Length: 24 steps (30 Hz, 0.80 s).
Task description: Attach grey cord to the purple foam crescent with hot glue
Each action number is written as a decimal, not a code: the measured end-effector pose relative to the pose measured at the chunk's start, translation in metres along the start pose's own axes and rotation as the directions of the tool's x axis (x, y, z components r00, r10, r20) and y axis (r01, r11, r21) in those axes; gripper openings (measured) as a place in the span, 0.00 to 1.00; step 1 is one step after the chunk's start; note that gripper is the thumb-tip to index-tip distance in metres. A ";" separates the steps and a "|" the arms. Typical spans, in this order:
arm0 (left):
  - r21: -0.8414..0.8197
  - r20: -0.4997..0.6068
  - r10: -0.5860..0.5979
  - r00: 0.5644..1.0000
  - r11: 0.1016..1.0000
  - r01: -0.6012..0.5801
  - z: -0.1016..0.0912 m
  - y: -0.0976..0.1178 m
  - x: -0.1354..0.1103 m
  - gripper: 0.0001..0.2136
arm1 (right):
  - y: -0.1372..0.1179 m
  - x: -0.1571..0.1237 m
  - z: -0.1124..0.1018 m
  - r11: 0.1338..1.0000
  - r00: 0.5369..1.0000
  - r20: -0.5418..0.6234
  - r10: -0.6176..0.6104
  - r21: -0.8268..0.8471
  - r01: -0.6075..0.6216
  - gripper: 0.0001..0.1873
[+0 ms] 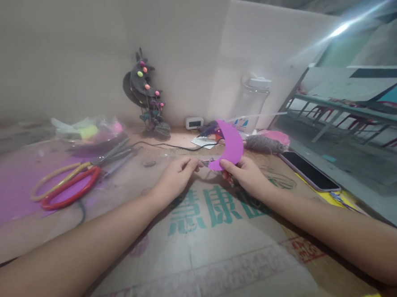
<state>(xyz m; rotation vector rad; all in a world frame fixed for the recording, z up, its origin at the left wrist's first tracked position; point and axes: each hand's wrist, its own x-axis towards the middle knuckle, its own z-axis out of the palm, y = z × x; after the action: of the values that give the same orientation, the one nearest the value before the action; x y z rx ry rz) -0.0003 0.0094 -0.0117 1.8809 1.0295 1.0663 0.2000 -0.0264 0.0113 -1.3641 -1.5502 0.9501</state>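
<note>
A purple crescent-shaped cutout (235, 142) stands upright near the middle of the table, its lower end pinched between the thumb and fingers of my right hand (245, 173). Just left of that lower tip, my left hand (178, 176) is closed in a pinch. A thin greyish bit, perhaps yarn, shows at its fingertips, too blurred to name. Something small and reddish sits under my right fingers, mostly hidden. Behind the crescent lies a ball of grey yarn (263, 144) beside a pink bundle (275, 137).
Scissors with red and yellow handles (71, 187) lie at left on purple sheet material (9, 191). Further back are a plastic bag of coloured pieces (90, 130), a grey crescent ornament (146, 89), a small digital clock (194, 122) and a clear bottle (252, 102). A phone (309, 171) rests at right.
</note>
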 end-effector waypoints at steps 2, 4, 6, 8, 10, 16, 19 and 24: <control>-0.034 0.000 -0.019 1.000 0.999 0.019 0.000 0.004 -0.001 0.15 | 0.002 0.001 -0.001 1.000 1.000 -0.003 -0.006 -0.001 0.006 0.24; -0.043 0.002 -0.014 1.000 0.999 0.014 -0.001 0.009 -0.001 0.14 | 0.003 0.002 -0.001 1.000 1.000 0.002 -0.012 -0.009 0.012 0.24; -0.033 0.013 -0.008 1.000 0.999 0.008 -0.001 0.013 -0.002 0.13 | 0.004 0.002 -0.002 1.000 1.000 0.011 -0.016 -0.006 0.016 0.23; -0.018 0.019 0.004 1.000 1.000 -0.004 -0.002 0.015 -0.003 0.12 | 0.005 0.002 -0.002 1.000 1.000 0.019 -0.021 0.004 0.021 0.23; -0.005 0.017 0.019 1.000 1.000 -0.019 -0.002 0.014 -0.003 0.12 | 0.004 0.002 -0.002 1.000 0.999 0.030 -0.028 0.003 0.028 0.23; 0.091 0.030 -0.005 1.000 0.996 0.002 -0.001 0.009 -0.003 0.12 | 0.004 0.000 -0.001 0.999 1.000 0.024 -0.009 -0.045 0.010 0.23; 0.102 0.046 -0.003 0.999 0.995 -0.002 -0.001 0.007 -0.002 0.13 | 0.005 0.000 -0.001 0.997 1.000 0.024 -0.016 -0.071 0.018 0.23; 0.070 0.063 -0.039 0.997 0.997 0.035 0.000 0.009 -0.002 0.13 | 0.006 0.001 -0.003 0.996 0.999 0.022 -0.036 -0.085 0.037 0.23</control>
<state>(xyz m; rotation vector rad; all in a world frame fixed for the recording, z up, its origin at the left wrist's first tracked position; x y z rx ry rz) 0.0018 0.0038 -0.0043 1.9309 1.0725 0.9543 0.2048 -0.0242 0.0065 -1.3845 -1.6417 0.8866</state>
